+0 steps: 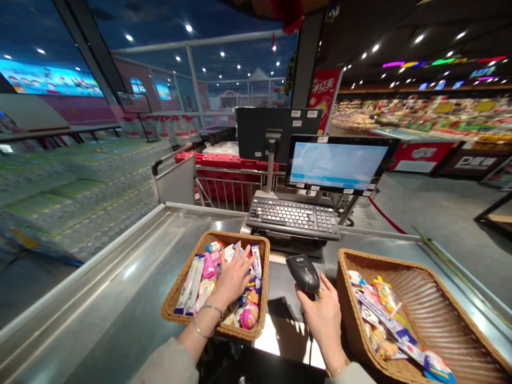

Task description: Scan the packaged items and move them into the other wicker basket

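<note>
Head view: scanner (303, 273), long axis slanting, points forward-left from right hand (325, 312).

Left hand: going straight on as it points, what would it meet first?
The left hand would probably meet the wrapped snacks first, then the basket rim; its height over the snacks is unclear.

Pretty moody store lighting tbh: small round white spotlights (189, 28) dotted overhead, plus purple, yellow, green and red glowing strips (443, 62) off to the right. Smooth grey floor (416, 200) there, with a red-and-white chest freezer (442, 154) on it. Further back there's a white pole frame with netting (192, 74), a dark square pillar (306, 64) and a bright blue cartoon panel (48, 77) far left (figures too blurry to make out).
</note>
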### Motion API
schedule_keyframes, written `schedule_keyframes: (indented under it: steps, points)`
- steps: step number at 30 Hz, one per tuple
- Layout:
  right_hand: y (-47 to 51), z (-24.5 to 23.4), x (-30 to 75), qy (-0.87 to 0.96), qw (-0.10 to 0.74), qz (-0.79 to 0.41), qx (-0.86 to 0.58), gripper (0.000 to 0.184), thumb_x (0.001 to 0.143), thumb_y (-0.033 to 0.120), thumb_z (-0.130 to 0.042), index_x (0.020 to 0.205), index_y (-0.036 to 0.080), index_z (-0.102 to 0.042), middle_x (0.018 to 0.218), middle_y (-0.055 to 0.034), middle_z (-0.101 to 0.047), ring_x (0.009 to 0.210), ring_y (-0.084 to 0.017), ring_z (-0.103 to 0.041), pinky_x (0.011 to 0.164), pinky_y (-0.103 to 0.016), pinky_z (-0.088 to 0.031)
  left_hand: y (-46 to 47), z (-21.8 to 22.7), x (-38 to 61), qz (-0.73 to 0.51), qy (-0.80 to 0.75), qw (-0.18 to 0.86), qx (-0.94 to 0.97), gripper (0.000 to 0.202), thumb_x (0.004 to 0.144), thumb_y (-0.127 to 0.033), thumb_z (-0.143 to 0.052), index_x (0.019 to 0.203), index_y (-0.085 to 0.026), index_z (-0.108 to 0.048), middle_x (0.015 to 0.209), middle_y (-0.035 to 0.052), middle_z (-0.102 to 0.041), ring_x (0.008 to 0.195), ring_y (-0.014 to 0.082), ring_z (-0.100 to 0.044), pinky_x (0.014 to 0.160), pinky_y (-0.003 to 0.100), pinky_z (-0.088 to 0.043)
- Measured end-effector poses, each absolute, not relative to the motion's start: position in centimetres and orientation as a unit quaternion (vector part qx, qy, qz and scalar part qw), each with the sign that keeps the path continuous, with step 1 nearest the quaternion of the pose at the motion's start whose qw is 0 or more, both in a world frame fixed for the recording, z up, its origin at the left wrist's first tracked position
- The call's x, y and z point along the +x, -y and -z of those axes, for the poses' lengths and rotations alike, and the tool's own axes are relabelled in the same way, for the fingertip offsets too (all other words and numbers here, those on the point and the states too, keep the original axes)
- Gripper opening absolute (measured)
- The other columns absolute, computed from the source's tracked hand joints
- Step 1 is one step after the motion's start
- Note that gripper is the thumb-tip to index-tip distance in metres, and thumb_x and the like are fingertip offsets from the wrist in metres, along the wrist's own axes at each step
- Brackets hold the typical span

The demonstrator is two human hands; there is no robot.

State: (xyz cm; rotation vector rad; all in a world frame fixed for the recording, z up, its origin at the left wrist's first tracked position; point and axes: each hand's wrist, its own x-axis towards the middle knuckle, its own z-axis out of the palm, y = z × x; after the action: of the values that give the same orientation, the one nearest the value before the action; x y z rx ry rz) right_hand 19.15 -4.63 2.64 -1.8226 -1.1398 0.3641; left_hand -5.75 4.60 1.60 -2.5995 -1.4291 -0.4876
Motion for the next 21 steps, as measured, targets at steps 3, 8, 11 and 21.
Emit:
schedule_keyframes:
  steps: [3,8,11,21]
  points:
    - [4.5,-2.7,18.6,0.47,0.462,-0.157,-0.736,0.038,0.07,0.05,-0.063,0.085,0.019,-0.078,0.109,-0.0153,-0.074,0.134,-0.035,-0.048,0.108,-0.048,-0.04,-4.3,-1.3,-7.1,0.162,0.492,0.075,-0.852,0.049,0.092,-0.031,-0.059,0.141,-0.033,-0.053,0.157,0.0077,-0.043,0.151,0.0358,-0.026,0.116,0.077,-0.008]
    - [4.2,-2.6,17.8,0.481,0.464,-0.162,-0.726,0.035,0.069,0.048,-0.064,0.082,0.019,-0.077,0.108,-0.0152,-0.075,0.132,-0.036,-0.05,0.106,-0.049,-0.042,-3.8,-0.8,-9.3,0.163,0.518,0.077,-0.836,0.047,0.092,-0.03,-0.059,0.138,-0.032,-0.055,0.156,0.0087,-0.044,0.151,0.0359,-0.025,0.116,0.076,-0.004]
    - [4.2,-2.4,17.4,0.494,0.465,-0.162,-0.717,0.033,0.071,0.047,-0.062,0.08,0.019,-0.076,0.106,-0.0157,-0.075,0.131,-0.036,-0.051,0.105,-0.049,-0.042,-3.7,-0.7,-10.7,0.158,0.534,0.084,-0.826,0.045,0.092,-0.031,-0.058,0.137,-0.032,-0.057,0.157,0.009,-0.043,0.151,0.0355,-0.026,0.117,0.075,-0.002]
    - [4.2,-1.7,17.0,0.506,0.46,-0.156,-0.713,0.032,0.072,0.047,-0.063,0.08,0.019,-0.076,0.106,-0.0148,-0.075,0.13,-0.036,-0.051,0.103,-0.046,-0.042,-4.9,-2.8,-15.4,0.076,0.627,0.099,-0.769,0.057,0.089,-0.042,-0.058,0.143,-0.027,-0.051,0.162,0.0121,-0.032,0.152,0.0415,-0.015,0.112,0.079,0.01]
